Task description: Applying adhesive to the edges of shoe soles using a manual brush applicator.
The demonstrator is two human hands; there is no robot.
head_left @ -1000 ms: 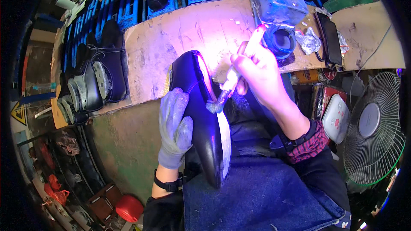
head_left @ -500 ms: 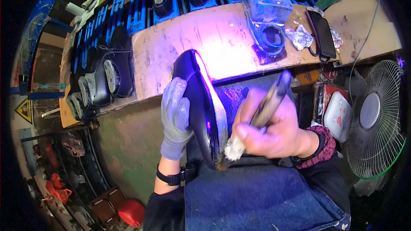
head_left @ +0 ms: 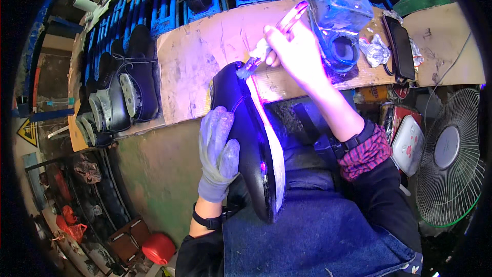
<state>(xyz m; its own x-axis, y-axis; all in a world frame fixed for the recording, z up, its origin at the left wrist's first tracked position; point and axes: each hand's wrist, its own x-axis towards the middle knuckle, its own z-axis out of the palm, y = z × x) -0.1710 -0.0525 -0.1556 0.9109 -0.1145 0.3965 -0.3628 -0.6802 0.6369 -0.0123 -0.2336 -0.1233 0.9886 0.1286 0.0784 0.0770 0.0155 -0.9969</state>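
A black shoe upper (head_left: 249, 156) with a pale strip along its sole edge is held on its side above my lap, one end over the bench edge. My left hand (head_left: 218, 154), in a grey glove, is closed around the shoe's left side. Bare-skinned, my right hand (head_left: 294, 54) grips a brush (head_left: 293, 14) by its handle. The brush's bristles touch the far end of the shoe, at the sole edge. Bright violet light falls on the brush, hand and strip.
Cardboard (head_left: 192, 56) covers the bench. Several black shoes (head_left: 141, 84) stand at its left, with blue racks (head_left: 165, 2) behind. At the right are a blue tub (head_left: 341, 0), a round blue pot (head_left: 344, 51), crumpled foil (head_left: 375, 51), a black phone (head_left: 397, 46) and a fan (head_left: 447, 146).
My right hand has carried the brush from the shoe's near end to its far end. The shoe and left hand have shifted slightly right and nearer to me.
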